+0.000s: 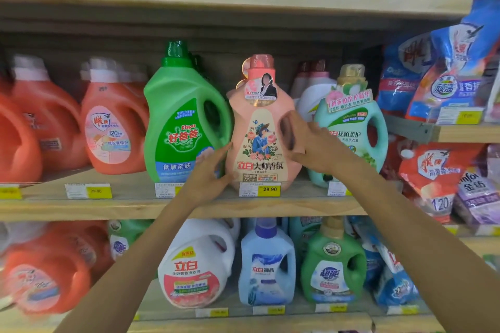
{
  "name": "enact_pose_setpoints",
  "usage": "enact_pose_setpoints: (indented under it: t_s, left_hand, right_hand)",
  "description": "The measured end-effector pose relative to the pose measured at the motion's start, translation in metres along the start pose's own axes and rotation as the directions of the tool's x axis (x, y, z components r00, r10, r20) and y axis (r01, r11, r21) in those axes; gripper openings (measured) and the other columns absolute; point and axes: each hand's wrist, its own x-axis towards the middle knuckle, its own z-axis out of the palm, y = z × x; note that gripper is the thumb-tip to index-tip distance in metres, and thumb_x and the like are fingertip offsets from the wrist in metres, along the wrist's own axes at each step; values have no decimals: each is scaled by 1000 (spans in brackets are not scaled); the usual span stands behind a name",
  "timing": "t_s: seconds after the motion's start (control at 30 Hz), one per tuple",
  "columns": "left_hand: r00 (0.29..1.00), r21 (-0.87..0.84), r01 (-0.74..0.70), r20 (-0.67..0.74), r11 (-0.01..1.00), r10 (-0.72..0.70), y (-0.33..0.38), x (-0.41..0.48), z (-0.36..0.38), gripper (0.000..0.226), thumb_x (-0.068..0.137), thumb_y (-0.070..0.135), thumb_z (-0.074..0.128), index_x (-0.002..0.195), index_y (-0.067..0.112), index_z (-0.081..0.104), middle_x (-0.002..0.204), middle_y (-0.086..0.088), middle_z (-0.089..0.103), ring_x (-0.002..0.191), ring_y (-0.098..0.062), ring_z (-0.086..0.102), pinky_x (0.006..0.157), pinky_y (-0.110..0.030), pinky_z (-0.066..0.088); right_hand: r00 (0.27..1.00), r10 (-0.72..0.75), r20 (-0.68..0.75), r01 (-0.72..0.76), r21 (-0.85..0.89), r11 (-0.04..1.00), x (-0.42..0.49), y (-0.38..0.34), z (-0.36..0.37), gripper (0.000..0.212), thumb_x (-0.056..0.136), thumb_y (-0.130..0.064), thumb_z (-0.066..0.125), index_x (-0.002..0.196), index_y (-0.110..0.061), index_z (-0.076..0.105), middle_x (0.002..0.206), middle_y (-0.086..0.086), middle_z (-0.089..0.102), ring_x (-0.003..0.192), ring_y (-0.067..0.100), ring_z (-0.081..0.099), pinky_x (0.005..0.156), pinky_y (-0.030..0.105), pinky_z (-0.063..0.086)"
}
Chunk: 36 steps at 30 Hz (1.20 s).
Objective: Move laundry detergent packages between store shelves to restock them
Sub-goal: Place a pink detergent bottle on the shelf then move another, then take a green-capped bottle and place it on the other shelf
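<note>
Our left hand (208,173) lies spread, fingers straight against the lower left side of the pink detergent bottle (259,127). Our right hand (305,143) curls round its right edge. The bottle stands upright on the middle shelf (121,208), between a green bottle (181,121) and a teal bottle (351,127).

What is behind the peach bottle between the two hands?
Only round peach tags show beside the neck of the peach bottle, perhaps another bottle's; the rest is covered.

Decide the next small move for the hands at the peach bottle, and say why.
Probably close both hands on the peach bottle and ease it forward: the left hand lies against its lower side, the right hand at its handle side, and it stands upright on the shelf.
</note>
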Motion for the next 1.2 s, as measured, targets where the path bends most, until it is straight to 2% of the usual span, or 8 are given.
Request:
enact_pose_setpoints:
  t_s: [0.1,0.23,0.43,0.53,0.67,0.8,0.93,1.2]
  left_hand:
    - [1000,201,-12,-24,980,17,28,-29,-3,66,88,23,70,148,23,45,140,-5,58,131,-28,52,108,-41,42]
    - [992,461,-124,42,879,117,48,-57,4,54,88,23,67,140,25,54,137,-3,58,126,-31,54,100,-47,46]
    - [963,385,-236,212,892,164,59,-103,27,48,88,44,56,134,32,58,133,9,59,123,-23,56,101,-44,47]
    - [960,445,-240,241,863,143,60,-118,39,47,95,42,59,141,34,50,142,10,51,132,-20,46,107,-37,38]
    - [951,465,-254,279,848,132,60,-130,52,49,98,44,56,144,31,47,147,5,46,137,-23,42,108,-41,39]
    - [933,531,-265,351,805,76,58,-137,68,52,100,47,50,149,31,39,152,4,41,140,-23,38,109,-37,35]
    - [914,540,-267,403,798,32,53,-147,85,52,100,47,49,148,29,40,150,0,41,139,-26,39,107,-41,38]
    - [866,547,-282,498,788,-36,33,-156,135,50,99,44,49,146,26,43,147,-5,45,135,-32,42,100,-45,43]
  right_hand:
    - [995,39,88,-17,-236,972,-28,2,-8,63,91,-45,62,146,-28,34,147,15,34,131,40,40,105,50,39]
    - [984,82,160,-28,-312,950,-68,1,-10,68,93,-50,57,151,-26,30,148,14,32,134,37,36,104,49,40]
    - [946,190,261,-88,-358,930,-130,0,2,71,93,-54,55,152,-29,26,155,11,24,140,34,30,109,50,36]
    - [928,222,299,-107,-358,928,-151,4,11,68,95,-53,53,152,-29,26,156,11,22,141,35,29,108,51,36]
    - [912,259,319,-132,-369,920,-174,8,23,71,94,-55,53,154,-33,21,155,10,24,141,34,30,108,50,35]
    - [880,286,380,-156,-336,929,-194,13,38,75,94,-53,55,155,-37,14,155,11,23,143,34,28,112,50,34]
    - [822,350,448,-201,-347,916,-211,20,57,72,96,-55,52,155,-30,19,160,12,18,147,35,20,113,54,31]
    - [764,398,508,-230,-362,903,-241,36,94,72,96,-56,52,155,-26,23,154,12,27,142,35,29,109,51,37]
